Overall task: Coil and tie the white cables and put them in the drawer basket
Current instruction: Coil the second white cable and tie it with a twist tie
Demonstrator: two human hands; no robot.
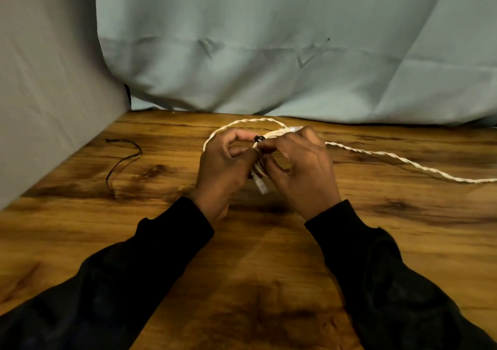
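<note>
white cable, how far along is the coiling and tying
Done: part of the white cable is looped into a coil. In hand: both hands, left and right, grip the coil, working a small black tie around it. Left: a second white cable trails loose across the table; no basket is in view.

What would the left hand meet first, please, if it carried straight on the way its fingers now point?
Probably the right hand: the left hand points up and rightward into the white cable coil both hands pinch, so they nearly touch already. Depth is unclear.
</note>
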